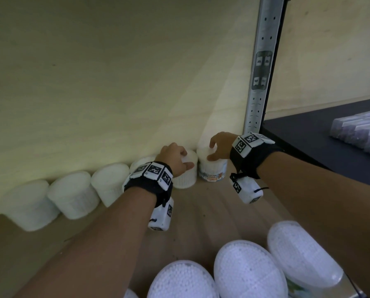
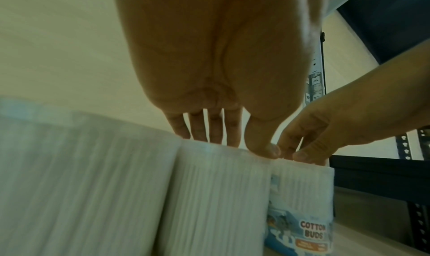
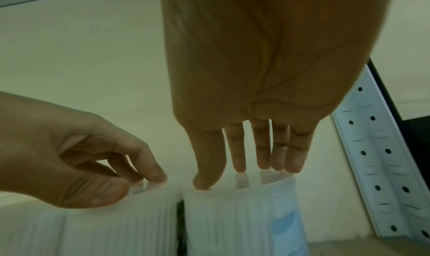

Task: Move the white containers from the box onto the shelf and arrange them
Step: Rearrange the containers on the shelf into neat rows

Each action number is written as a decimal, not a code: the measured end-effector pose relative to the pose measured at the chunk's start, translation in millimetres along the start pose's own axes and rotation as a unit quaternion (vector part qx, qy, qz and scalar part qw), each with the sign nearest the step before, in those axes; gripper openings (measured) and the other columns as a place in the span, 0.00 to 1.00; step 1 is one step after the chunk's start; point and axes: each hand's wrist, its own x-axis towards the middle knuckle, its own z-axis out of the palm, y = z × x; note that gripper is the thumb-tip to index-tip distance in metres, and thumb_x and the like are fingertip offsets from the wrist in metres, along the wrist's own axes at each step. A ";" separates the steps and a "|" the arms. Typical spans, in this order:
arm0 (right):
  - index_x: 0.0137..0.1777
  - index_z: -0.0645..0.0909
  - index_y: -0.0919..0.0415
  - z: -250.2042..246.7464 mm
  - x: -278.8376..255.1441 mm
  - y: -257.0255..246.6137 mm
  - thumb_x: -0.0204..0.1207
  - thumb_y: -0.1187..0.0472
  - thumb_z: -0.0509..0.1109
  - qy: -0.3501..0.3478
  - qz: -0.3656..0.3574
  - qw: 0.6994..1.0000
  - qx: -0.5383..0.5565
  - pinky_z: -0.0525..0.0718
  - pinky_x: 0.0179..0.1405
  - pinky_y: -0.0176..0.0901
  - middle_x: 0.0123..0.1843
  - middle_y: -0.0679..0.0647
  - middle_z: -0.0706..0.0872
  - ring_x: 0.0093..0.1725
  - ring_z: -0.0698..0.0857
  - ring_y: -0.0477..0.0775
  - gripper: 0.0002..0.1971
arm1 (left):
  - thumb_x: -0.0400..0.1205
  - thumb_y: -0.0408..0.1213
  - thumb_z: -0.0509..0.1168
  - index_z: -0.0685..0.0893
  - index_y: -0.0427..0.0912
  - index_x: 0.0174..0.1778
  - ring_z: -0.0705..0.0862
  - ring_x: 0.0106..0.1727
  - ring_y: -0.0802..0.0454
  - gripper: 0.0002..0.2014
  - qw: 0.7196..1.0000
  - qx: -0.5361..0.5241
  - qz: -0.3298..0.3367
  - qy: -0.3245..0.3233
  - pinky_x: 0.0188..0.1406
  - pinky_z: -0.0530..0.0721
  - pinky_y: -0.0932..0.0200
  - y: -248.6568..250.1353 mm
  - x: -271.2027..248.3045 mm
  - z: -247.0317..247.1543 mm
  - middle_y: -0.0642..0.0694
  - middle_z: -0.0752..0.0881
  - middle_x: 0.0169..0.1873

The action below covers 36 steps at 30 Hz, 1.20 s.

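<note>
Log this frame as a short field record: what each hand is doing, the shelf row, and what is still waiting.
left hand: fingertips on the lid of an unlabelled white container
right hand: fingertips on the lid of the labelled cotton buds container
shelf row: six containers along the back wall, the labelled one at the right end beside the metal upright
waiting: more containers nearest the camera

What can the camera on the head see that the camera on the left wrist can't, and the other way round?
Only the head view shows the whole row of white containers along the shelf's back wall, more of them near the camera, and purple packs on the neighbouring shelf. Only the left wrist view shows the left hand's palm. Both show the left hand, the right hand and the container labelled cotton buds.
</note>
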 end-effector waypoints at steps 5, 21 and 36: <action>0.71 0.75 0.61 -2.3 -2.5 -0.9 0.76 0.49 0.71 -0.010 -0.008 1.000 -0.008 0.74 0.68 0.49 0.72 0.58 0.76 0.71 0.76 0.59 0.27 | 0.76 0.52 0.70 0.78 0.44 0.68 0.75 0.69 0.42 0.27 1.000 -0.007 -0.011 -0.004 0.69 0.76 0.48 -0.5 0.4 1.3 0.41 0.75 0.67; 0.74 0.73 0.61 -1.6 1.7 -2.1 0.77 0.49 0.70 -0.001 -0.013 1.000 0.001 0.73 0.70 0.47 0.74 0.57 0.76 0.72 0.76 0.58 0.28 | 0.79 0.50 0.68 0.77 0.42 0.70 0.71 0.72 0.42 0.25 1.000 0.006 0.001 -0.001 0.71 0.73 0.46 3.3 -4.0 -0.6 0.41 0.74 0.67; 0.75 0.74 0.56 -2.6 2.8 4.8 0.76 0.53 0.72 -0.020 -0.046 0.998 -0.037 0.75 0.70 0.49 0.75 0.55 0.75 0.72 0.77 0.59 0.27 | 0.78 0.49 0.69 0.78 0.42 0.68 0.72 0.72 0.43 0.24 1.000 -0.001 0.004 -0.004 0.71 0.74 0.46 5.7 -7.2 -4.1 0.42 0.75 0.67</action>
